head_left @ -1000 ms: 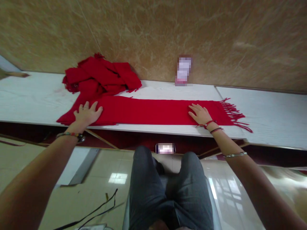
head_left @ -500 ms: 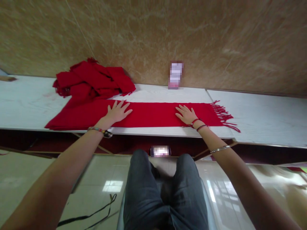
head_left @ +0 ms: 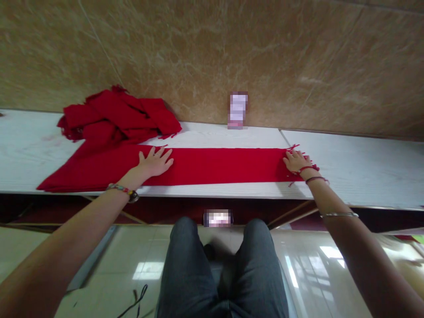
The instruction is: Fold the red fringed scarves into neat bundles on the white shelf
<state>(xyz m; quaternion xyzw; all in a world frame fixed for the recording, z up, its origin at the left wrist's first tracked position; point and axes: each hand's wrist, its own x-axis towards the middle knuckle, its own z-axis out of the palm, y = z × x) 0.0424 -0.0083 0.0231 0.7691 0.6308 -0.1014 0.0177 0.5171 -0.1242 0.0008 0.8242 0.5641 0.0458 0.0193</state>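
Note:
A red fringed scarf (head_left: 225, 165) lies flat in a long strip along the white tabletop. My left hand (head_left: 155, 163) rests flat on its left part, fingers spread. At the right end my right hand (head_left: 296, 162) lies over the fringe, fingers extended, palm down and hiding much of the tassels. The scarf's left end widens to a slanted fold near the front edge. Behind that, a crumpled heap of red scarf cloth (head_left: 122, 112) sits against the wall and appears joined to the strip.
A white table (head_left: 357, 172) runs along a brown marbled wall (head_left: 205, 57). A small blurred-out item (head_left: 237, 110) stands against the wall. Below the tabletop is an open dark red shelf with another blurred item (head_left: 217, 218). My knees (head_left: 255, 238) are just under the front edge.
My right hand has slid right along the scarf, from its smooth part onto the fringe. My left hand stays on the same part. The view has shifted slightly.

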